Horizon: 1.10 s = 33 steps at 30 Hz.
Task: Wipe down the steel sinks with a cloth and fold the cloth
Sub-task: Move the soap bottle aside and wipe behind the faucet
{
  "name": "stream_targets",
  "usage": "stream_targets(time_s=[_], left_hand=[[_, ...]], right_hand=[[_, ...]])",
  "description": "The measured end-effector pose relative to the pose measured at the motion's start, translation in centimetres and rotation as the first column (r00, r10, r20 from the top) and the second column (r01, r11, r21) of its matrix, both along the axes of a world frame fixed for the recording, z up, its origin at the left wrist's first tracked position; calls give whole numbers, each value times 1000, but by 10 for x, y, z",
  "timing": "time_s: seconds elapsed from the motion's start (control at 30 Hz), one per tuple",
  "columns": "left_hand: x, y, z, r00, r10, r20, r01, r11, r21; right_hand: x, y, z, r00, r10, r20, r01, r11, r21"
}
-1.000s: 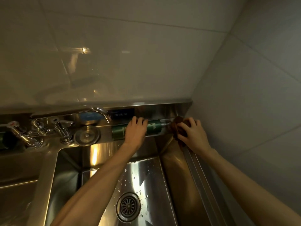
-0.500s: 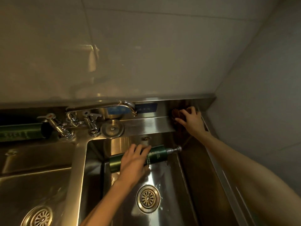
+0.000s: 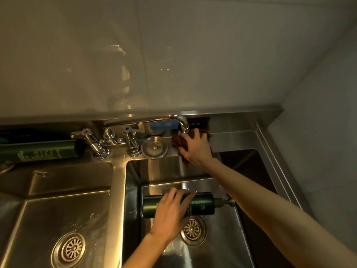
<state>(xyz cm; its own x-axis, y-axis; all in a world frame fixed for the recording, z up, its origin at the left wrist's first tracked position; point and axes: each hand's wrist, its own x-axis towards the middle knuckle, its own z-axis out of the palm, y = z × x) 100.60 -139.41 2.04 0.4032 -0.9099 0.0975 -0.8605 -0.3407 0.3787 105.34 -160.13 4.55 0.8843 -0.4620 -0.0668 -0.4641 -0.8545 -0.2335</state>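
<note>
Two steel sinks sit side by side: the right sink (image 3: 228, 238) and the left sink (image 3: 34, 219). My right hand (image 3: 197, 149) presses a brown cloth (image 3: 178, 141) against the back ledge of the right sink, just under the faucet spout (image 3: 182, 123). My left hand (image 3: 172, 211) is down in the right basin, fingers curled over a dark green pump bottle (image 3: 201, 206) that lies on its side above the drain (image 3: 193, 230). Most of the cloth is hidden under my right hand.
Two tap handles (image 3: 92, 140) and a round steel drain cover (image 3: 154, 147) stand on the ledge left of the cloth. Another green bottle (image 3: 40, 150) lies on the far left ledge. Tiled walls close in at the back and right (image 3: 318, 113).
My left hand brought the green bottle from the ledge down into the right basin. My right hand slid the cloth leftward along the ledge from the corner to under the spout.
</note>
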Motion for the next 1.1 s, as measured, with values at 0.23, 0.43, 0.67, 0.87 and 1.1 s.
stream_targets(time_s=[0.23, 0.43, 0.67, 0.87, 1.1], left_hand=[[1, 10, -4, 999, -6, -34, 6, 1000, -1], [7, 4, 1, 1000, 9, 2, -9, 1000, -23], [14, -3, 3, 999, 20, 41, -18, 999, -39], [12, 4, 3, 997, 15, 80, -16, 1000, 13], [14, -5, 10, 993, 46, 113, -45, 999, -13]], right_hand=[[-3, 3, -3, 991, 130, 17, -129, 990, -51], [-38, -39, 4, 942, 327, -75, -334, 936, -113], [-95, -105, 7, 988, -80, -130, 62, 988, -139], [-31, -21, 2, 966, 258, -28, -260, 959, -111], [-41, -47, -1, 968, 252, -9, -251, 961, -118]])
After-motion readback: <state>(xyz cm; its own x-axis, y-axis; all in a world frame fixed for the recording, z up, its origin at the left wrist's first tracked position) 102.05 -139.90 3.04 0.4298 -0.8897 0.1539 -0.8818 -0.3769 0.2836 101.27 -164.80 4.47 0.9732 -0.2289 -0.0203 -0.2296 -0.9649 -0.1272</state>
